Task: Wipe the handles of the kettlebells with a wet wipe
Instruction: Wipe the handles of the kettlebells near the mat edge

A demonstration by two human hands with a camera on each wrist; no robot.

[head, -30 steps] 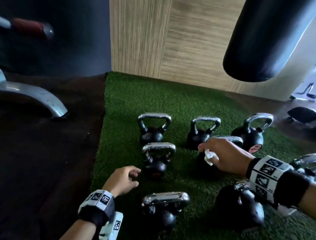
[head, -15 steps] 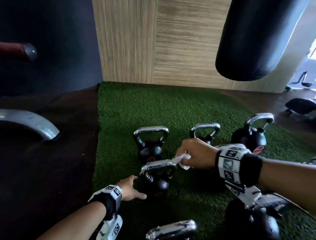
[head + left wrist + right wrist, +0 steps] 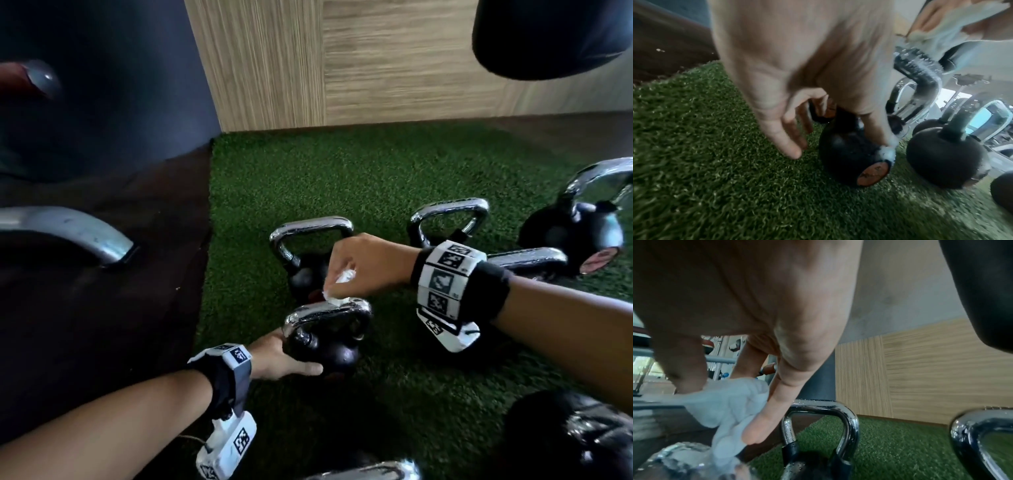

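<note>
At the far left, a curved silver metal machine foot (image 3: 73, 229) rests on the dark brown floor (image 3: 102, 308), well to the left of the left hand (image 3: 277, 358). That hand, half a second ago flat beside the near black kettlebell (image 3: 329, 353), now cups the left side of its round body, thumb along the front and fingers (image 3: 791, 129) loosely spread down toward the green artificial turf (image 3: 342, 171); it steadies the ball rather than closing tight on it. The kettlebell stands upright on the turf just right of this hand, its chrome handle (image 3: 325, 313) directly above. The right hand (image 3: 370, 267), which a second ago worked a handle farther right, has crossed leftward and now presses a crumpled white wet wipe (image 3: 337, 296) onto the right end of that chrome handle, the wipe pinched between thumb and fingertips (image 3: 758, 431). Just beyond this hand stands a second black kettlebell with a chrome handle (image 3: 310, 236); behind its wrist a third (image 3: 452, 212), and to its right a larger one (image 3: 589, 222). Above hangs a black punching bag (image 3: 548, 37) before a pale wood-grain wall panel (image 3: 342, 61).
</note>
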